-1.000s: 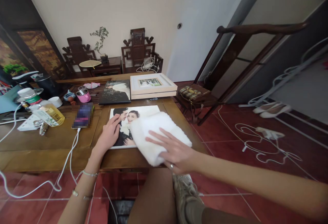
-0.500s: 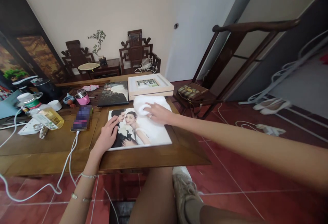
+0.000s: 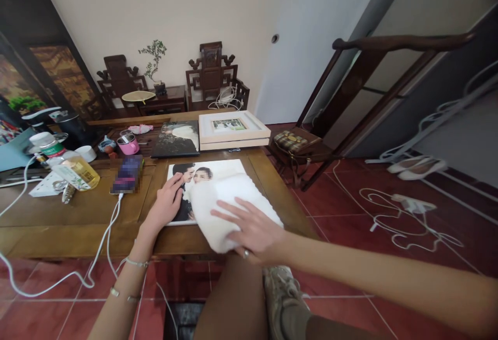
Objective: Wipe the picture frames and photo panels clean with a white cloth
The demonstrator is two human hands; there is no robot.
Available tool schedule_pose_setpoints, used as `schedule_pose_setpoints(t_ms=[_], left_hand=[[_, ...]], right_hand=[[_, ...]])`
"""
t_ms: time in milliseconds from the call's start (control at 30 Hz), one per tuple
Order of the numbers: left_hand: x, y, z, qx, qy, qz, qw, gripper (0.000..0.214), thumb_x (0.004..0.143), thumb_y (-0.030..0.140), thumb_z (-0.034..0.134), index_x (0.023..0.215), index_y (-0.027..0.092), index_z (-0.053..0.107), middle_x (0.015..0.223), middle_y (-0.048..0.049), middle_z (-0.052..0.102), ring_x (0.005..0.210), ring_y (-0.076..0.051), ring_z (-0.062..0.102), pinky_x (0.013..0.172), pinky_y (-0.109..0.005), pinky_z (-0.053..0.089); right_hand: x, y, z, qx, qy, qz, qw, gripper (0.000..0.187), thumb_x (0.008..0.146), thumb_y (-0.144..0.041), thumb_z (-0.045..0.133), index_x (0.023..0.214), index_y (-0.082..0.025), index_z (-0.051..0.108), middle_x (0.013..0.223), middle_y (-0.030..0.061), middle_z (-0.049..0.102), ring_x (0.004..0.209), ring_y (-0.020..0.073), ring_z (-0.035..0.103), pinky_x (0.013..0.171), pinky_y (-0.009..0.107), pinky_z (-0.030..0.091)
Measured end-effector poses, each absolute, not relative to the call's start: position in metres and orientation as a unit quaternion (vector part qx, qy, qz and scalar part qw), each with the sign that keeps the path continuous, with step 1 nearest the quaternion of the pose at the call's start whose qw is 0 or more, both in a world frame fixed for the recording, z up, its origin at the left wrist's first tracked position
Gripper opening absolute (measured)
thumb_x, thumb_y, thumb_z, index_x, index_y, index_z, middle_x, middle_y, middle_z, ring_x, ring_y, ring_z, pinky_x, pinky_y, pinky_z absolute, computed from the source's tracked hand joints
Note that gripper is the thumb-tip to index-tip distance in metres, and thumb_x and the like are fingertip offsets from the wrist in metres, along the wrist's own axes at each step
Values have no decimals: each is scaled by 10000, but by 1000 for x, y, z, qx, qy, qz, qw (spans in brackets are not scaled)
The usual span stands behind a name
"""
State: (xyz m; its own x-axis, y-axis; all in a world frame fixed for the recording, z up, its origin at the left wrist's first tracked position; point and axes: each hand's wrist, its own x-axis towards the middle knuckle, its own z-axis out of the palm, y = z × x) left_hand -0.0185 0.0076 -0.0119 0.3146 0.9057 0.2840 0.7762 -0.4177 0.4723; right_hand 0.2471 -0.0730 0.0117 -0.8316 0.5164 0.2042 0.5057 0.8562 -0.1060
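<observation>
A large photo print (image 3: 182, 174) of a couple lies flat on the wooden table (image 3: 78, 215). My left hand (image 3: 165, 204) rests on the print's left edge, fingers stretched flat, holding it still. My right hand (image 3: 251, 231) lies flat with spread fingers on a folded white towel (image 3: 229, 202), which covers the print's right and near part and reaches the table's front edge.
Behind the print lie a dark photo album (image 3: 176, 139) and a white framed picture box (image 3: 232, 129). To the left are a phone (image 3: 126, 174) on a white cable, a yellow bottle (image 3: 75, 173) and a pink cup (image 3: 127, 144). A wooden chair (image 3: 311, 143) stands at the right; cables trail across the red floor.
My right hand has drawn the towel back from the print's far right corner to its near edge. The left hand has stayed in place.
</observation>
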Motion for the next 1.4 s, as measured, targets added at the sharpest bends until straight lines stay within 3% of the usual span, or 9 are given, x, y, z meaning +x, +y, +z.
schedule_pose_setpoints(t_ms=[133, 333, 433, 600, 733, 900, 1167, 1267, 1400], left_hand=[[-20, 8, -13, 801, 523, 263, 124, 405, 933, 264, 346, 1298, 194, 507, 1433, -106, 436, 1341, -241, 384, 1091, -478, 320], [-20, 7, -10, 796, 527, 270, 130, 430, 933, 287, 350, 1333, 168, 454, 1434, -126, 436, 1341, -242, 382, 1091, -485, 317], [-19, 6, -9, 794, 529, 268, 133, 437, 934, 278, 340, 1344, 162, 434, 1447, -129, 417, 1344, -242, 372, 1092, -494, 308], [-17, 3, -7, 785, 547, 248, 151, 443, 946, 270, 289, 1363, 181, 408, 1478, -115, 371, 1366, -243, 332, 1090, -524, 286], [-16, 2, -6, 788, 544, 245, 153, 445, 943, 247, 266, 1356, 178, 416, 1475, -115, 373, 1362, -239, 339, 1086, -515, 299], [-17, 4, -9, 789, 544, 247, 145, 451, 939, 237, 271, 1361, 170, 414, 1468, -118, 385, 1363, -238, 340, 1092, -509, 293], [-20, 7, -14, 792, 534, 261, 139, 443, 942, 255, 294, 1361, 187, 420, 1462, -117, 397, 1362, -234, 345, 1104, -512, 276], [-20, 7, -14, 791, 536, 262, 136, 441, 940, 247, 293, 1357, 193, 427, 1459, -114, 402, 1358, -240, 351, 1094, -520, 290], [-19, 6, -14, 791, 533, 268, 138, 443, 933, 227, 294, 1349, 182, 438, 1452, -118, 410, 1355, -236, 356, 1096, -504, 300]], right_hand=[[242, -13, 28, -326, -942, 16, 83, 341, 796, -177, 509, 1108, -181, 648, 1428, 146, 434, 1352, 317, 318, 1045, 559, 278], [238, 59, 41, -401, -914, -3, 55, 357, 867, -180, 455, 1187, -118, 600, 1321, 226, 503, 1176, 301, 528, 952, 464, 387], [233, 39, 36, -390, -919, -10, 61, 352, 872, -202, 450, 1178, -137, 612, 1342, 203, 494, 1248, 317, 455, 980, 503, 356], [221, -45, 19, -339, -937, -6, 77, 327, 824, -280, 536, 1106, -177, 665, 1458, 169, 379, 1374, 385, 225, 1062, 619, 170], [216, -75, 16, -312, -946, 23, 83, 322, 825, -296, 531, 1101, -203, 670, 1466, 150, 374, 1378, 383, 214, 1054, 630, 182], [219, -31, 28, -349, -935, 28, 59, 359, 816, -235, 518, 1155, -221, 635, 1474, 115, 373, 1381, 326, 245, 1063, 606, 189], [216, 69, 50, -424, -905, 21, 19, 426, 833, -138, 450, 1244, -138, 563, 1354, 213, 484, 1237, 323, 468, 960, 522, 367], [211, 46, 45, -408, -912, 14, 30, 393, 832, -146, 459, 1201, -126, 594, 1365, 205, 478, 1291, 325, 401, 1001, 528, 327], [203, -27, 33, -403, -913, 38, 57, 384, 804, -166, 493, 1164, -168, 627, 1456, 142, 394, 1385, 345, 219, 1071, 612, 162]])
